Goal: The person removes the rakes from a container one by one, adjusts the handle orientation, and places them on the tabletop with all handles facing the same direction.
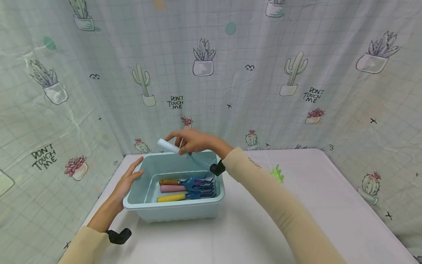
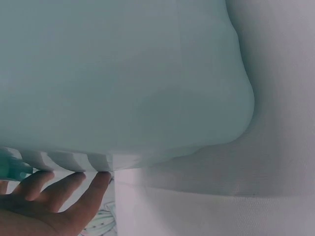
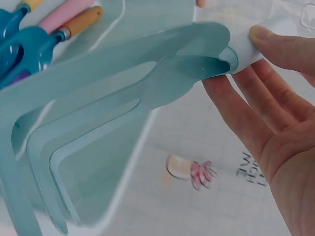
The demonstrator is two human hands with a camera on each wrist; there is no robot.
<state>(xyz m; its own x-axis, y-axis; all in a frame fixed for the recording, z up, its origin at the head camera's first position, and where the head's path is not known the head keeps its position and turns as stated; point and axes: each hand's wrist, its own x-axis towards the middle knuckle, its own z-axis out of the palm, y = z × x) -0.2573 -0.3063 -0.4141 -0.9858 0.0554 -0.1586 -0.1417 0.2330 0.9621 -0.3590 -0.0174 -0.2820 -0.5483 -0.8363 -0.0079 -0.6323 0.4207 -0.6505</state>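
While above the basin point(image 1: 178, 214), pale rake point(image 3: 189, 76) in right hand's point(image 1: 194, 141) grip, rim point(image 1: 174, 206) in left hand's point(image 1: 124, 182) pinch.

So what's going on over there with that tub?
A person's right hand holds a pale blue-green rake by its white handle, up over the tub. The left hand holds the tub's left edge. Three blue rakes with brown, pink and yellow handles lie inside. A small green thing sits on the white table, partly hidden by the right sleeve.
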